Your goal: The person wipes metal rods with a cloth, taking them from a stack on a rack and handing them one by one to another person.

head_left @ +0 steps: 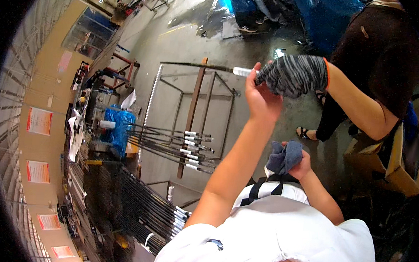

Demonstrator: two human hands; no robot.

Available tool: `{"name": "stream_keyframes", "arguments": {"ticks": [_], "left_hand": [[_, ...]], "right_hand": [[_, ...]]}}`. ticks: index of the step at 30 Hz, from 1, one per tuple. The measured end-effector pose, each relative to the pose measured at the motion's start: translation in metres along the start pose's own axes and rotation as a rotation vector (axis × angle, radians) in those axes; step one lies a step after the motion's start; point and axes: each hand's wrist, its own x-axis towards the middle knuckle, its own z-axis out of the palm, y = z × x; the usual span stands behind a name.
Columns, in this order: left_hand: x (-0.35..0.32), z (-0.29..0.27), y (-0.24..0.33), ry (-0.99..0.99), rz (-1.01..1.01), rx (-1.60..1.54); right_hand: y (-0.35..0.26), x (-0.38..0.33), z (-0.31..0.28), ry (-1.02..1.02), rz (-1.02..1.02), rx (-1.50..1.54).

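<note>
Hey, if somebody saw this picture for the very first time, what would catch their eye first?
Probably the long thin rod held up mid-frame, where the left hand meets a co-worker's hand in a striped grey glove. Just below, the right hand clutches a blue-grey cloth. At left, more dark rods fan out over a metal rack.

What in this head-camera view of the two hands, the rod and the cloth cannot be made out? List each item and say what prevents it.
- Head view: the near end of the rod is hidden by the co-worker's striped glove.
- Whether the left hand touches the rod: its fingertips overlap the glove.
- The right hand: mostly covered by the blue-grey cloth it grips.
- The wall notices: too small and bent by the fisheye rim.
</note>
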Motion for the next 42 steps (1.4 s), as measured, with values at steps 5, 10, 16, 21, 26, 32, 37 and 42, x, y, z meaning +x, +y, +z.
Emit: {"name": "stream_keyframes", "arguments": {"ticks": [5, 10, 16, 21, 26, 32, 37, 42], "left_hand": [[-0.002, -0.004, 0.043, -0.012, 0.194, 0.152], [-0.04, -0.011, 0.085, 0.098, 0.466, 0.398], [-0.103, -0.063, 0.13, 0.26, 0.588, 0.65], [-0.163, -0.128, 0.125, 0.661, 0.526, 1.098], [-0.21, -0.166, 0.112, 0.82, 0.635, 1.873], [-0.283, -0.161, 0.111, 1.012, 0.309, 2.018], [-0.387, -0.219, 0.085, 1.234, 0.024, 2.108], [-0.516, -0.3, 0.053, 1.345, -0.16, 2.01]], "right_hand": [[0.017, 0.017, 0.003, -0.087, 0.163, -0.129], [0.03, 0.043, -0.002, -0.06, 0.196, -0.159], [0.049, 0.094, 0.047, -0.167, 0.249, -0.14], [0.099, 0.119, 0.141, -0.463, 0.132, -0.729], [0.198, 0.11, 0.188, -0.227, 0.126, -0.652], [0.22, 0.115, 0.192, -0.069, 0.08, -0.694], [0.189, 0.188, 0.218, -0.016, -0.057, -0.599], [0.112, 0.238, 0.276, -0.055, -0.173, -0.511]]}}
